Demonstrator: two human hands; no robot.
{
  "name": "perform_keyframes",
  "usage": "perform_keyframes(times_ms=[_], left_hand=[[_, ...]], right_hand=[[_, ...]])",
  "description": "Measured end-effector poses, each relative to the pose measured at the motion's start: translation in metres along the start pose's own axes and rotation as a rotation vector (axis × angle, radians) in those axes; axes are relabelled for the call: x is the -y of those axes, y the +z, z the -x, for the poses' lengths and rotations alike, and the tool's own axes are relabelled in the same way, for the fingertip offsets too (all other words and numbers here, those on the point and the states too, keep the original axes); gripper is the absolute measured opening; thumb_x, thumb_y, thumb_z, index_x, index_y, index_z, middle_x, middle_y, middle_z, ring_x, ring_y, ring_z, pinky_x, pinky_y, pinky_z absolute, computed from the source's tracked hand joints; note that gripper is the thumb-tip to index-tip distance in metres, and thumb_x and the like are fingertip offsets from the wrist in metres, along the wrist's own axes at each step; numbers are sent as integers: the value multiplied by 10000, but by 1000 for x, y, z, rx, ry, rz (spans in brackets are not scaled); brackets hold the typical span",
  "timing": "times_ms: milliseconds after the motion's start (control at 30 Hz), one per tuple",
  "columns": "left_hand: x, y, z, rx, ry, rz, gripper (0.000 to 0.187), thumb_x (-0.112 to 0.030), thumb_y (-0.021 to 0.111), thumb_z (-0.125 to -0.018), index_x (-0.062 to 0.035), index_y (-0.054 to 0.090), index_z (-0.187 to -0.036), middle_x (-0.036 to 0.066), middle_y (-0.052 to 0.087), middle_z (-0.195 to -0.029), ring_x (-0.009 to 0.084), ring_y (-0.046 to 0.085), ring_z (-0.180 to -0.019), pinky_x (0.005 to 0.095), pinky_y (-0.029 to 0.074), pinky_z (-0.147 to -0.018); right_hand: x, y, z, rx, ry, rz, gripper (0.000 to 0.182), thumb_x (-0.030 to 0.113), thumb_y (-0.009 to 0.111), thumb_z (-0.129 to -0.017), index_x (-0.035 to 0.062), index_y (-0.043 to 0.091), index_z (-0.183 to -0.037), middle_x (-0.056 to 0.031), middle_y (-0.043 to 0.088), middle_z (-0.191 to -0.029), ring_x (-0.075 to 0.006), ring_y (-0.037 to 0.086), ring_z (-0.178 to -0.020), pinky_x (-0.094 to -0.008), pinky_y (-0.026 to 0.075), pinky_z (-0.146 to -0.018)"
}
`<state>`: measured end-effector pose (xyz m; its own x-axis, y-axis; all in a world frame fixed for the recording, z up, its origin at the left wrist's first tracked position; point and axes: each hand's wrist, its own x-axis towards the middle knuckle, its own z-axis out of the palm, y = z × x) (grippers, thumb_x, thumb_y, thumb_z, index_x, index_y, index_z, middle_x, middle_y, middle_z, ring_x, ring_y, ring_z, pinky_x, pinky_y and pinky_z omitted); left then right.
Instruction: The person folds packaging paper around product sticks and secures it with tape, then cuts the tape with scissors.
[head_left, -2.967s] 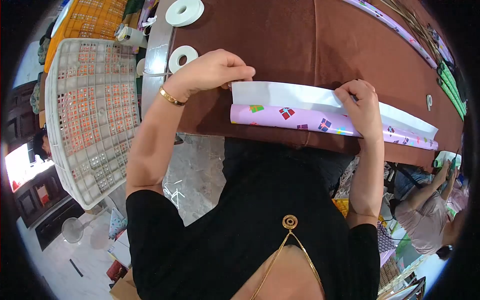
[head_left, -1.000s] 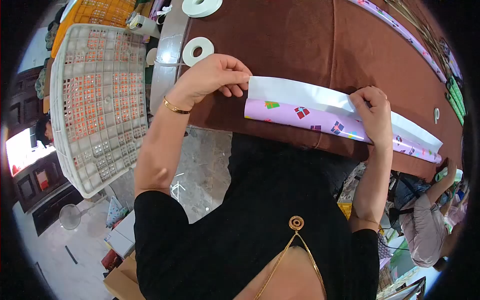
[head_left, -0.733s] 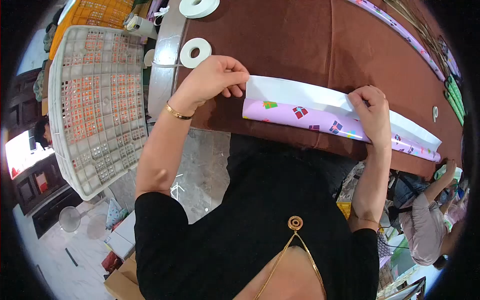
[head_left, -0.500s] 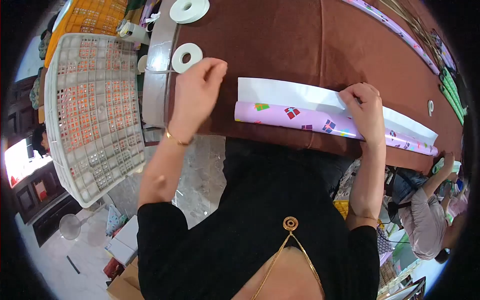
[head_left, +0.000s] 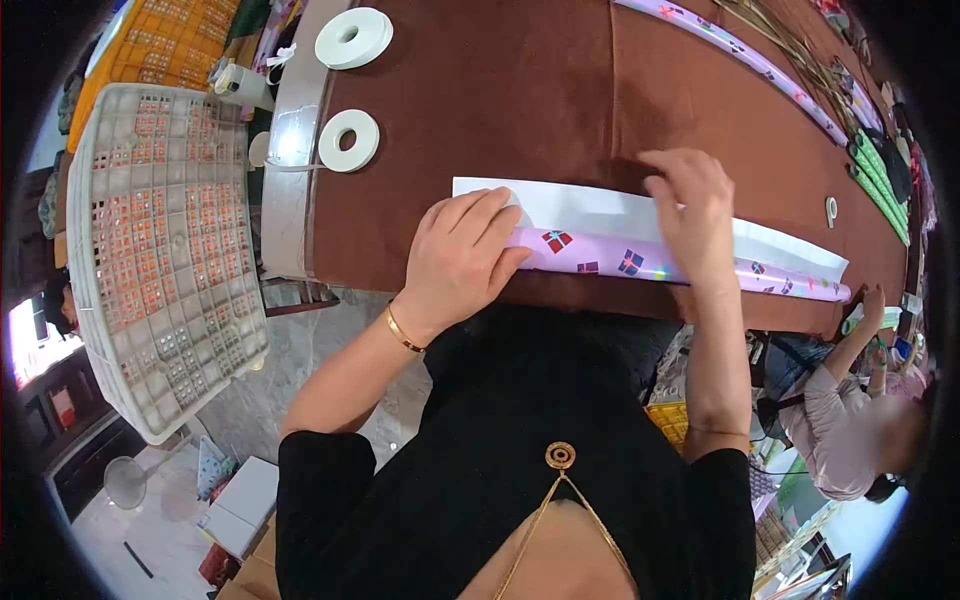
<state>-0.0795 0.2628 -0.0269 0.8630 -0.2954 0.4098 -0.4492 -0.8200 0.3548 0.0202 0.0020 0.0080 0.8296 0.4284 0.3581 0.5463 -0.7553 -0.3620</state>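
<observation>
A roll of lilac wrapping paper (head_left: 600, 258) with gift-box prints lies along the table's near edge, its white-backed flap (head_left: 580, 205) standing up along the far side. My left hand (head_left: 462, 250) grips the left end of the roll, fingers over the flap and thumb on the printed side. My right hand (head_left: 700, 215) is over the middle of the roll, fingers bent and apart, holding nothing I can see. Left of the flap, a roll of white tape (head_left: 366, 145) has a strip running to the table's left edge.
Another white tape roll (head_left: 384, 40) lies farther back on the brown-covered table (head_left: 480, 90). A long lilac roll (head_left: 740, 55) and green rolls (head_left: 880, 185) lie to the right, near a small tape ring (head_left: 831, 211). A white plastic crate (head_left: 175, 250) stands left. Another person (head_left: 845, 430) works at right.
My left hand has come down and right, from beside the tape onto the roll's left end. My right hand has let go of the flap and lifted. The whole view has shifted slightly.
</observation>
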Motion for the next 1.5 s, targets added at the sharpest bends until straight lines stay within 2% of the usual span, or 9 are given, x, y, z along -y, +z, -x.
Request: perform_keyframes(times_ms=[167, 367, 567, 700, 733, 867, 1133, 1300, 1500], left_hand=[[0, 0, -1, -3, -4, 5, 356, -318, 691, -856, -46, 650, -1083, 92, 620, -1181, 258, 578, -1097, 417, 464, -934], [1, 2, 0, -32, -16, 20, 349, -328, 671, -871, -42, 647, -1069, 90, 617, -1162, 255, 575, -1092, 418, 465, -921], [3, 2, 1, -27, -11, 33, 350, -321, 675, -869, -35, 646, -1067, 106, 617, -1175, 263, 575, -1093, 415, 467, -925], [3, 3, 1, -39, -13, 37, 347, -321, 685, -858, -34, 645, -1049, 114, 621, -1158, 267, 575, -1094, 415, 470, -930], [2, 3, 1, -45, -18, 36, 347, -321, 685, -858, -34, 645, -1049, 114, 621, -1158, 267, 575, -1094, 415, 470, -930], [1, -3, 0, -20, -52, 66, 346, -292, 704, -833, -47, 657, -1074, 103, 634, -1192, 277, 593, -1097, 441, 441, -974], [-18, 5, 4, -62, -49, -21, 357, -228, 665, -800, -38, 647, -1101, 86, 632, -1144, 247, 592, -1057, 427, 437, -985], [-22, 17, 0, -173, -13, 55, 233, -227, 604, -848, -31, 645, -966, 89, 631, -922, 232, 594, -844, 368, 464, -796], [-17, 4, 5, -116, -45, 4, 233, -256, 641, -827, -47, 635, -931, 50, 543, -802, 212, 545, -785, 359, 423, -695]], right_hand=[[55, 26, -18, 245, -289, -34, 387, 240, 726, -811, 171, 712, -1192, -120, 551, -1374, -343, 479, -1275, -475, 377, -1056], [54, 35, -27, 364, -426, 74, 558, 580, 585, -846, 211, 692, -1249, -121, 428, -1514, -345, 372, -1396, -502, 317, -1115], [24, 2, -23, 476, -407, 143, 576, 597, 584, -842, 212, 690, -1257, -133, 416, -1524, -370, 372, -1396, -509, 323, -1113], [3, -27, -17, 510, -298, 79, 430, 369, 724, -803, 132, 727, -1163, -157, 518, -1431, -386, 430, -1343, -499, 379, -1081], [0, -29, -19, 442, -300, 47, 330, 206, 751, -774, 76, 735, -1076, -171, 576, -1350, -394, 502, -1265, -482, 433, -1033], [15, -11, -45, 329, -269, -50, 252, 55, 716, -788, 45, 711, -1039, -161, 630, -1239, -360, 614, -1098, -415, 520, -918], [119, 97, -123, 304, -601, -268, 335, 155, 744, -803, 67, 673, -1118, -125, 594, -1277, -343, 584, -1098, -429, 502, -940], [170, 142, -136, 387, -585, -103, 339, 239, 774, -789, 59, 664, -1055, -118, 573, -1282, -321, 580, -1085, -420, 496, -926], [136, 122, -135, 435, -462, -234, 315, 237, 755, -821, 20, 638, -1017, -155, 595, -1282, -333, 606, -1086, -408, 495, -946]])
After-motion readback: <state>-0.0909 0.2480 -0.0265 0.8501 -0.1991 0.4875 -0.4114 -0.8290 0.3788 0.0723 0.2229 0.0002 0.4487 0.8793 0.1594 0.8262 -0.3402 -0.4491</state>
